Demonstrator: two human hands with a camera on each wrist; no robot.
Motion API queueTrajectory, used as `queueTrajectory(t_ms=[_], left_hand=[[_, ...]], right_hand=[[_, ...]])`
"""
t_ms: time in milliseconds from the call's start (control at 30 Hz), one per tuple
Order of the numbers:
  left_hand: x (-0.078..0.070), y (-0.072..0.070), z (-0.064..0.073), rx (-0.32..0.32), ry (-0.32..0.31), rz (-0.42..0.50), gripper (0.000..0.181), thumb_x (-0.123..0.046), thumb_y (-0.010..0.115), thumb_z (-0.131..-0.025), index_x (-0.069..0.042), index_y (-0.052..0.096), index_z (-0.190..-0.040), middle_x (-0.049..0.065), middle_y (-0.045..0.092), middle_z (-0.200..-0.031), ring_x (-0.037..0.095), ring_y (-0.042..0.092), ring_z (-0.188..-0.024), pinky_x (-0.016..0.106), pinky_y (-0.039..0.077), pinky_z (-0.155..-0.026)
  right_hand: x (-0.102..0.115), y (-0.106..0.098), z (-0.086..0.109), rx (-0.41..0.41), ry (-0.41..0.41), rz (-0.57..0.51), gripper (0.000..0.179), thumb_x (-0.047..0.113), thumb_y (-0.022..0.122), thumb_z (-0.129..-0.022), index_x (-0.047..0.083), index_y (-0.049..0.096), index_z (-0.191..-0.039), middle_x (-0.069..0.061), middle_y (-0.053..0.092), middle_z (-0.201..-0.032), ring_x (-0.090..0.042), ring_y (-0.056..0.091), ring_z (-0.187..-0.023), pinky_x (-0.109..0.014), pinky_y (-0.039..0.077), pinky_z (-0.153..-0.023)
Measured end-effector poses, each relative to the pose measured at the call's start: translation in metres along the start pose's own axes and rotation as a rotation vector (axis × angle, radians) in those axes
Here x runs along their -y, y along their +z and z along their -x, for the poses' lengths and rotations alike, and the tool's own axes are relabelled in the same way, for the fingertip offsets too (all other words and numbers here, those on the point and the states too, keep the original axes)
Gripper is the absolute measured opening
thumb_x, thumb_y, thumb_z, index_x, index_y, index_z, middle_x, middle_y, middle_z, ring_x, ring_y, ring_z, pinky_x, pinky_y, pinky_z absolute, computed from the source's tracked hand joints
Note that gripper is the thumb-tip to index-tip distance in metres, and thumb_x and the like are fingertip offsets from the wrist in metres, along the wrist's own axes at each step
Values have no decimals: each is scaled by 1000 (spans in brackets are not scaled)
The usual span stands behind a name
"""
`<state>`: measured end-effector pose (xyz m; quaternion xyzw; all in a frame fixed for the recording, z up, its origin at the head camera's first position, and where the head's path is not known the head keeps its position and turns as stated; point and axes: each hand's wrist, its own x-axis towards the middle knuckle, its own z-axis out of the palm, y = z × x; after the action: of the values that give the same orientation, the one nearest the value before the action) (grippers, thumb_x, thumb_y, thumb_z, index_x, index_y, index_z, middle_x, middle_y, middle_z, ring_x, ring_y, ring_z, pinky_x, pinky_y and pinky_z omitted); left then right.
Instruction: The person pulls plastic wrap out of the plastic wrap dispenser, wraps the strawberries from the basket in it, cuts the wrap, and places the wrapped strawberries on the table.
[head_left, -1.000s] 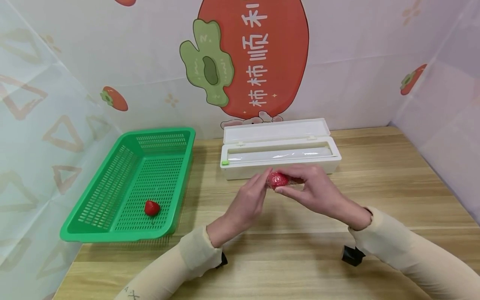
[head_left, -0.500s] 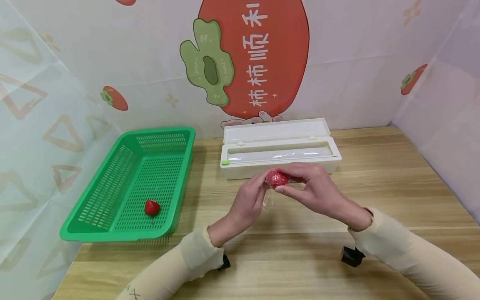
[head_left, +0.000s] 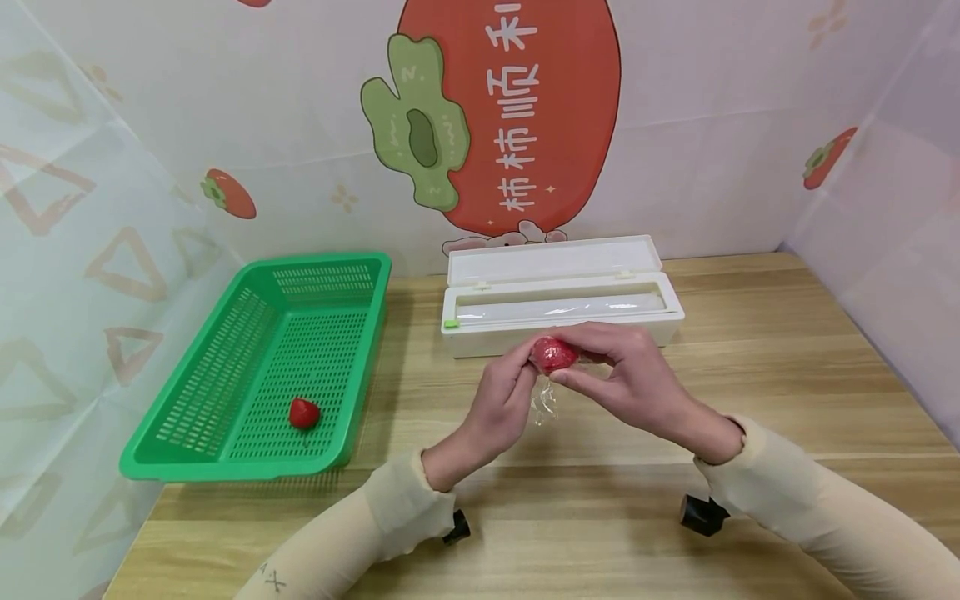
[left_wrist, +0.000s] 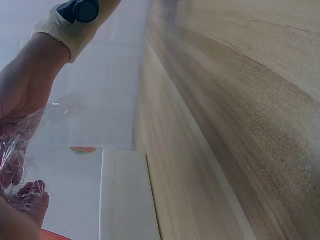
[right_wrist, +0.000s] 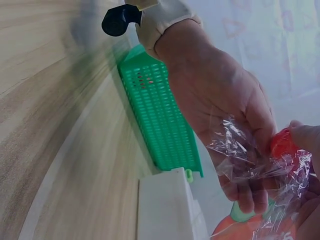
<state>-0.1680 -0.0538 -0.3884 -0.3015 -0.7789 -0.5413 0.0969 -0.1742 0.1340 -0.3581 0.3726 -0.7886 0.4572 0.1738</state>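
Observation:
A red strawberry (head_left: pixel 555 356) in clear cling film is held between both hands above the table, in front of the white film box. From the right, the fingers and thumb of my right hand (head_left: pixel 633 371) pinch it. My left hand (head_left: pixel 491 408) meets its left side with fingertips and thumb, gripping the strawberry through the film. A loose tail of cling film (head_left: pixel 545 406) hangs below. The right wrist view shows crumpled film (right_wrist: pixel 232 142) spread across the left palm and fingers, with the strawberry (right_wrist: pixel 283 145) beside the left thumb.
Behind the hands stands a white cling film box (head_left: pixel 562 337), lid raised, a roll inside. At left a green plastic basket (head_left: pixel 360 392) holds one strawberry (head_left: pixel 303 413). Printed cloth walls enclose the wooden table (head_left: pixel 765 350) at the back and sides.
A tail of film has come out below the strawberry and grown longer. My left hand has shifted slightly right, its thumb lower on the film; the right hand keeps its hold.

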Motion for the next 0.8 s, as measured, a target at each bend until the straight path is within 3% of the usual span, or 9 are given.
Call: queueTrajectory(t_ms=[233,367,467,667,800], left_hand=[[1,0,-2,10,3,-84,37,-4,40,-105,2,52,-139,16,60,-135,19,59,-124,28,50,-103],[-2,-3,-3,-32,-1,-221,32,-3,48,-102,-2,62,-131,13,56,-111,19,57,-101,25,52,-86],[-3,-5,-3,-56,-9,-260,26,-2,53,-99,-2,68,-120,10,52,-97,15,51,-86,22,46,-73],[-5,-7,-2,-91,-42,-133,24,-2,59,-97,1,70,-118,13,63,-95,12,58,-80,19,54,-71],[-8,-9,-4,-94,-123,-19,24,-3,63,-94,0,71,-117,15,69,-103,13,62,-85,18,56,-71]], right_hand=[[1,0,0,-13,1,25,44,2,83,-75,5,72,-117,-9,75,-111,-13,71,-98,-14,55,-81],[0,1,0,-24,-4,29,44,2,83,-74,5,72,-117,-9,75,-111,-14,72,-99,-13,55,-83],[0,2,0,-22,-22,26,45,2,83,-74,6,72,-118,-9,75,-112,-16,72,-102,-13,54,-86],[1,3,0,-22,-52,49,45,7,85,-74,8,72,-118,-6,75,-112,-15,72,-103,-14,52,-92],[1,3,0,-42,-75,83,46,10,86,-73,10,73,-117,-3,76,-109,-12,70,-98,-14,51,-86]])
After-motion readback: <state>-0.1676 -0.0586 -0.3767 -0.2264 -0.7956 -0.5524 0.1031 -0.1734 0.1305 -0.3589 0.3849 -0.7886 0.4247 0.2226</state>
